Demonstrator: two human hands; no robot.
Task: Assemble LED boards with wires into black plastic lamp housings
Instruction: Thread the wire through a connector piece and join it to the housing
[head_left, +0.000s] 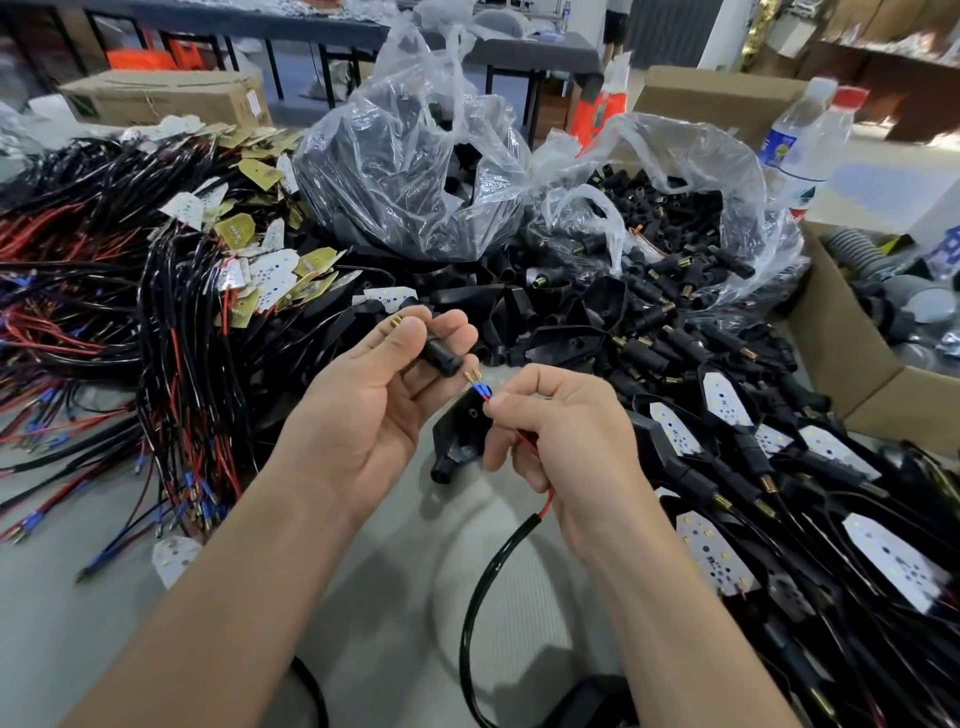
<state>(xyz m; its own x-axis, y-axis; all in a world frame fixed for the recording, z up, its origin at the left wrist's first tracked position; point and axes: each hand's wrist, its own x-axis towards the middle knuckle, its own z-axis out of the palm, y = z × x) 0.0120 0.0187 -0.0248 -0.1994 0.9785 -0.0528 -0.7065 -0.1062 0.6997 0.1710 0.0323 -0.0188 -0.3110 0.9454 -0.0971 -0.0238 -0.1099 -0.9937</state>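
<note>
Near the bench's (395, 545) middle, a black stem (439, 358) is gripped in the left hand (374, 395), while the blue-sleeved wire terminals (477, 382) are pinched by the right hand (545, 431). Both terminals should be kept aligned and fed straight into the stem's bore.

One loose black housing (460, 431) lies on the table (395, 597). Just above it are two hands, the left hand (374, 395) and the right hand (550, 431), with one black stem (439, 356) and one cable (488, 566) ending in two brass terminals (471, 375). Behind it stand two clear plastic bags (410, 156), the second bag (675, 171) further right. Three cardboard boxes (166, 96) and two bottles (795, 140) also sit behind it. The wire harnesses (104, 322) to its left and the finished lamps (836, 449) to its right are too many to count.
</note>
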